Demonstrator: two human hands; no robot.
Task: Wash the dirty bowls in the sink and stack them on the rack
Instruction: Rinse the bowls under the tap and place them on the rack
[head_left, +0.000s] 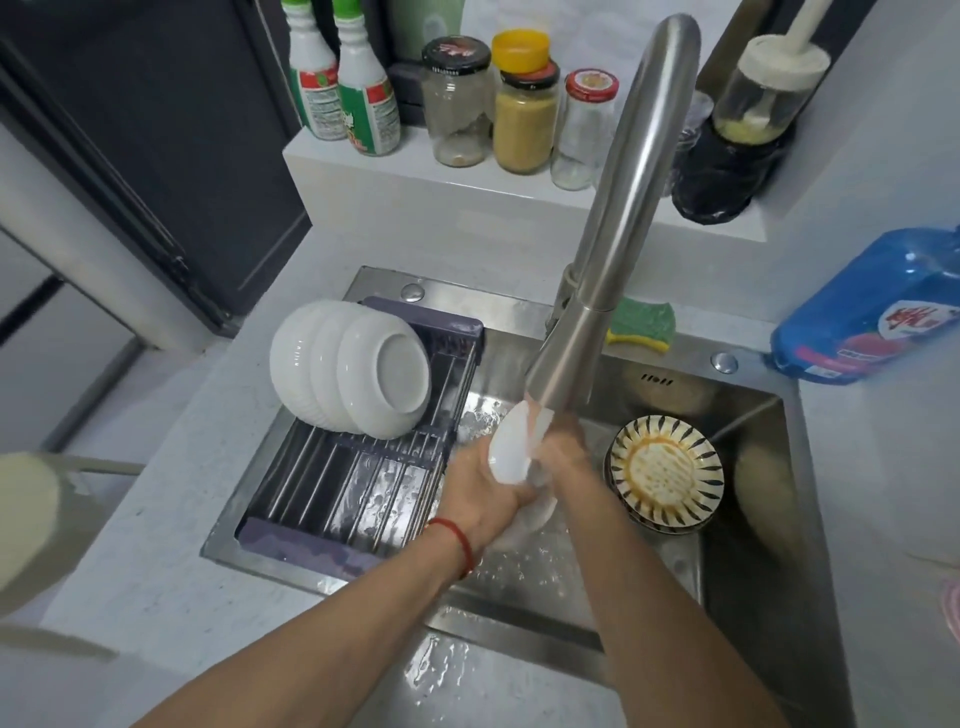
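**A:** How are the hands holding things?

**B:** Both hands grip one white bowl (511, 447), tilted on edge right under the faucet spout (563, 358), over the middle of the sink (748, 545). The left hand (480, 491) cups it from the left with fingers curled round its underside; a red string bracelet (457, 543) sits on that wrist. The right hand (558, 457) is wrapped round the bowl's right edge, partly hidden behind the spout. Motion blur hides the exact finger positions.

**A:** Where are the other bowls?

**B:** Three white bowls (353, 371) are stacked on their sides at the far end of the drying rack (363, 493), their bases facing right. The rack spans the sink's left side. A striped patterned bowl (667, 475), smeared orange inside, sits in the sink basin near its right wall, apparently on top of other dishes; I cannot tell how many.

**A:** What else is around?

**B:** A green and yellow sponge (644, 325) rests on the sink's far rim. A blue detergent pouch (872, 312) lies on the worktop by the sink's far right corner. Jars (524, 114) and two spray bottles (343, 83) line the raised ledge (415, 176) behind the sink.
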